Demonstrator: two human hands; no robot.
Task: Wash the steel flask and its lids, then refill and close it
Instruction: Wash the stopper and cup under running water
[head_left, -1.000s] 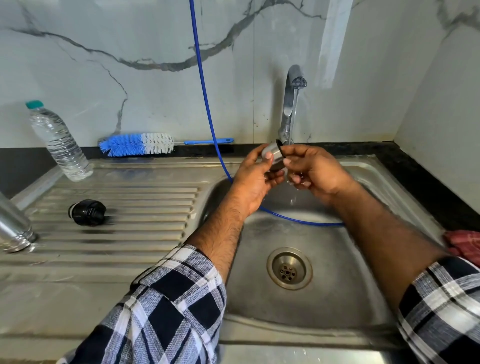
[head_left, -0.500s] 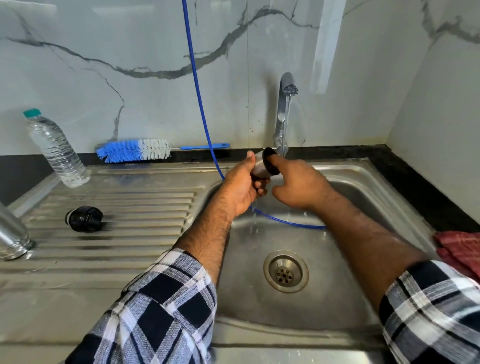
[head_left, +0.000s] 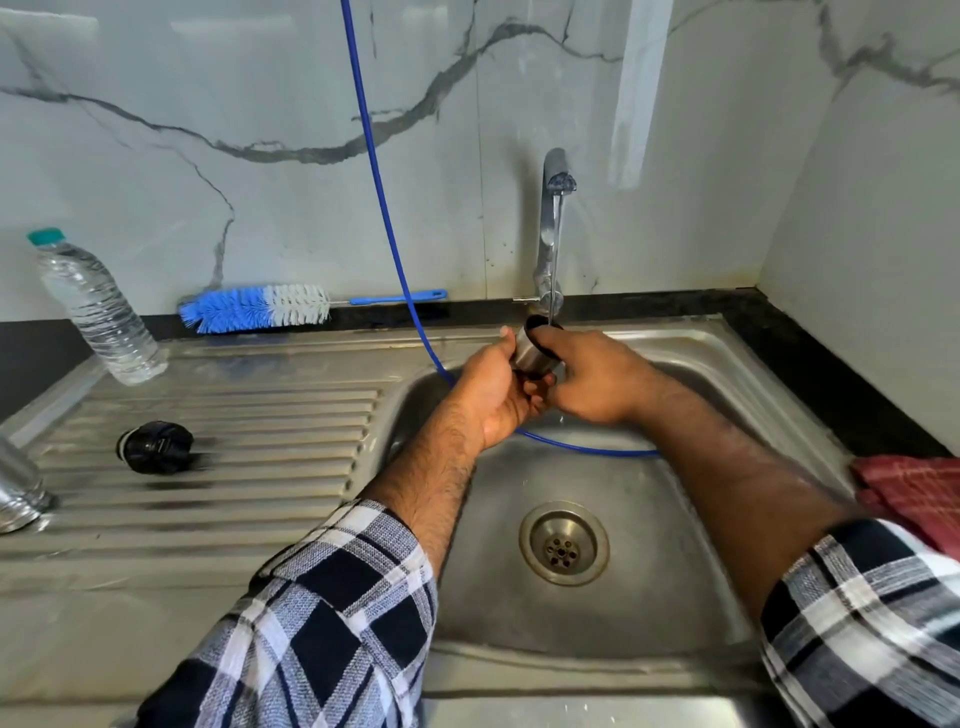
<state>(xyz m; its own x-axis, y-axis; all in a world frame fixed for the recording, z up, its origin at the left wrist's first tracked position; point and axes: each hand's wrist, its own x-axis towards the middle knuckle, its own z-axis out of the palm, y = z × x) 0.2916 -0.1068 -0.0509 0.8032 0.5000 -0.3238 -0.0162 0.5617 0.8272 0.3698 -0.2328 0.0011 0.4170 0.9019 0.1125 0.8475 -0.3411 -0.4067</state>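
- Landmark: tap (head_left: 553, 208), running; a thin stream falls from its spout.
- Far left of the tap, at the frame edge: steel flask (head_left: 18, 488) standing on the drainboard (head_left: 234, 415), only partly in view.
- Left of the tap, by the back wall: plastic water bottle (head_left: 96, 306), tilted; nearer me, the black inner lid (head_left: 155, 447) lies on its side on the drainboard ribs.
- Left of the tap, along the wall: blue-and-white bottle brush (head_left: 254, 307).
- Blue hose (head_left: 379, 197) hangs just left of the tap and curves into the sink (head_left: 727, 374).
- Directly under the tap: steel cup lid (head_left: 532, 356), open mouth up, stream falling into it.
- My left hand (head_left: 493, 387) grips the lid from the left, thumb on its rim.
- My right hand (head_left: 592, 382) grips it from the right, fingers curled over the rim.
- Right of the tap, at the frame edge: red cloth (head_left: 914, 488).
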